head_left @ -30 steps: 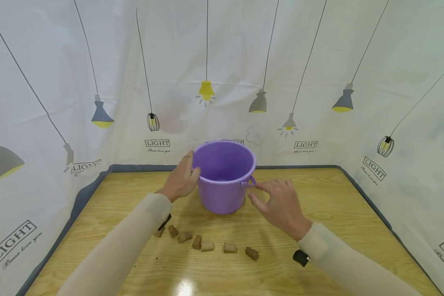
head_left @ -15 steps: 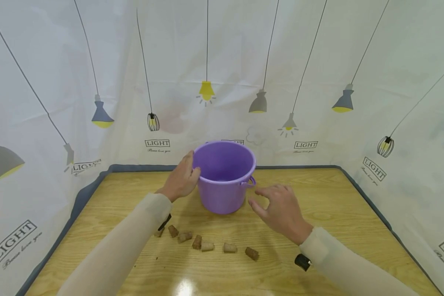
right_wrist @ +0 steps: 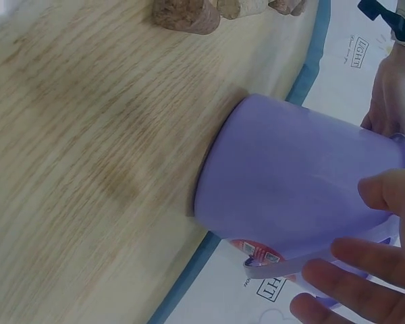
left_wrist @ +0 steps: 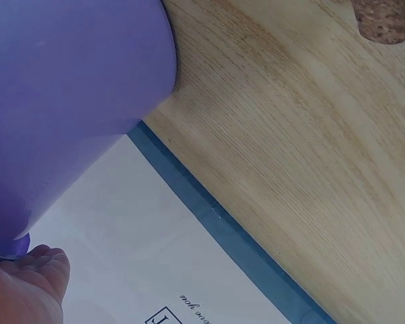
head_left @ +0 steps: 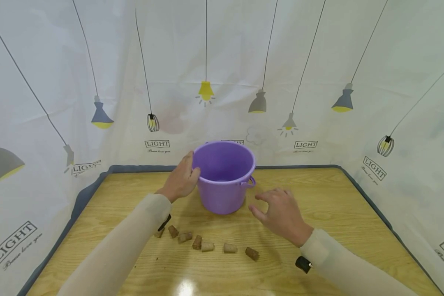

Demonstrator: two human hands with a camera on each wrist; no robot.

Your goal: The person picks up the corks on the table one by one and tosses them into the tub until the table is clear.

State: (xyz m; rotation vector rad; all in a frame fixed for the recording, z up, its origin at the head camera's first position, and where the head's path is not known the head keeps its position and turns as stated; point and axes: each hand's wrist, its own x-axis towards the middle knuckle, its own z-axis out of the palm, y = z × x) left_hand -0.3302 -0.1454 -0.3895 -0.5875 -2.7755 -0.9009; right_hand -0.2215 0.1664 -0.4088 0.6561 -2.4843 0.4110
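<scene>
One hand (head_left: 178, 180) (the left) holds the purple bucket (head_left: 222, 198).

Both sleeves (head_left: 122, 242) are cream (with what may be black straps (head_left: 302, 264)).

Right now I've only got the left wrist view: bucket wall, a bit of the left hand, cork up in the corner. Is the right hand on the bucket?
Observer: No. In the head view the right hand is just to the right of the purple bucket, apart from it.
Operator: Copy. What's lying in front of it?
Observer: Seven corks show on the table in the head view, the leftmost partly hidden by the left sleeve.
</scene>
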